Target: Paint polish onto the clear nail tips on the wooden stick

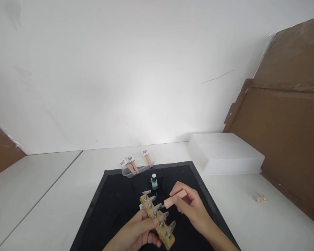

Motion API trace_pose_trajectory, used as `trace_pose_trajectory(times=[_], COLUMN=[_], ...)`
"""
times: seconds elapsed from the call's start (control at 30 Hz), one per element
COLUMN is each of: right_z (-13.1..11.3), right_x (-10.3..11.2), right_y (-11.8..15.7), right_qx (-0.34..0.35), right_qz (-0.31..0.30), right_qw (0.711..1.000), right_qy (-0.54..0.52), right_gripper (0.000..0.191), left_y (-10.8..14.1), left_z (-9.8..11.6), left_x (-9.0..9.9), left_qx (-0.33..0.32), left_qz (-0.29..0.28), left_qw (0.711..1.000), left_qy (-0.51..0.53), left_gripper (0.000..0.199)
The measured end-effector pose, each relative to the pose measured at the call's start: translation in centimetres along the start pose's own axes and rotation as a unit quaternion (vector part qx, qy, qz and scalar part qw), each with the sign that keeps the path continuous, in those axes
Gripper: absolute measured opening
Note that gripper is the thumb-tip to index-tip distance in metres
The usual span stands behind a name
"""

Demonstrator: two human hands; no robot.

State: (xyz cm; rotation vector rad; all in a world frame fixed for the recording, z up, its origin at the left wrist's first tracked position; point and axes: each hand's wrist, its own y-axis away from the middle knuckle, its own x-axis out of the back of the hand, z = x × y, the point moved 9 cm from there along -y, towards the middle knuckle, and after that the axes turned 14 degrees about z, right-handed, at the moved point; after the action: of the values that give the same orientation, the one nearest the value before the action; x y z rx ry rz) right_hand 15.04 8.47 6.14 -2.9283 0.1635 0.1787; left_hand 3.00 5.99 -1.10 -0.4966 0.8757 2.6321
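My left hand (140,232) is closed around a wooden strip (157,223) that carries several clear nail tips (171,228) on small metal mounts. The strip slants down to the right above a black mat. Between the fingers of my right hand (192,205) is a peach-coloured tube-like handle (175,199), its thin end pointing left, close to a middle nail tip. Whether it touches that tip is too small to tell. Just beyond the strip, a small teal bottle (154,183) with a white cap stands upright.
A clear tray (131,174) with peach tubes bearing white labels sits at the mat's (115,188) back edge. A white translucent box (227,153) stands at the back right. Small beige pieces (260,199) lie on the right. Cardboard (285,122) borders the right side.
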Motion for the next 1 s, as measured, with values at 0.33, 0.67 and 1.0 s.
trace_pose_trajectory(times=[0.33, 0.67, 1.0], right_z=[-0.3, 1.2, 2.2], right_x=[0.6, 1.1, -0.1], right_y=[-0.2, -0.2, 0.1], right_qx=[-0.003, -0.03, -0.078], right_qz=[0.044, 0.064, 0.008], right_qw=[0.999, 0.995, 0.997], right_qy=[0.011, -0.066, -0.016], right_gripper=[0.016, 0.023, 0.034], left_y=[0.1, 0.6, -0.4], left_z=[-0.3, 0.0, -0.3], left_x=[0.0, -0.2, -0.8], left_qx=[0.011, -0.024, -0.123], left_qz=[-0.01, 0.001, -0.019], left_qw=[0.999, 0.995, 0.975], left_qy=[0.032, -0.1, -0.186], left_gripper=[0.027, 0.03, 0.032])
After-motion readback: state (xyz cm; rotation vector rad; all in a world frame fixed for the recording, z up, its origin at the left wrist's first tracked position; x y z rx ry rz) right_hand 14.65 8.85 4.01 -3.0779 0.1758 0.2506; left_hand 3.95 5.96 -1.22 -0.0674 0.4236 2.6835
